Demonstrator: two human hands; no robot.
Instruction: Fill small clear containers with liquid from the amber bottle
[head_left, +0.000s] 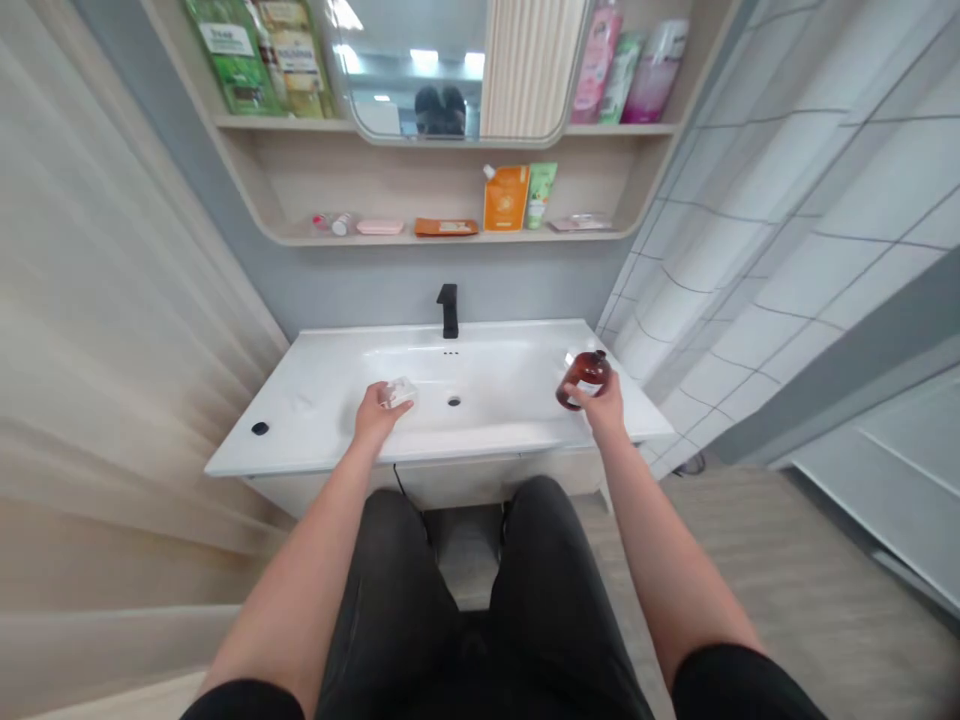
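My left hand (375,412) is closed around a small clear, whitish container (399,392), held over the left part of the white sink (495,442). Its exact kind is hard to make out. Over the sink's right side, my right hand (604,402) grips a brown bottle (587,372) with a white label, tilted, its dark neck pointing up and right. A small black cap-like piece (259,428) lies on the counter at the far left.
A black faucet (448,310) rises behind the basin, above the drain (454,401). On the wall shelf (300,240) stand an orange pouch (506,198), a green tube (540,195) and a pink soap-like bar (380,227). Curtains (697,240) hang at both sides.
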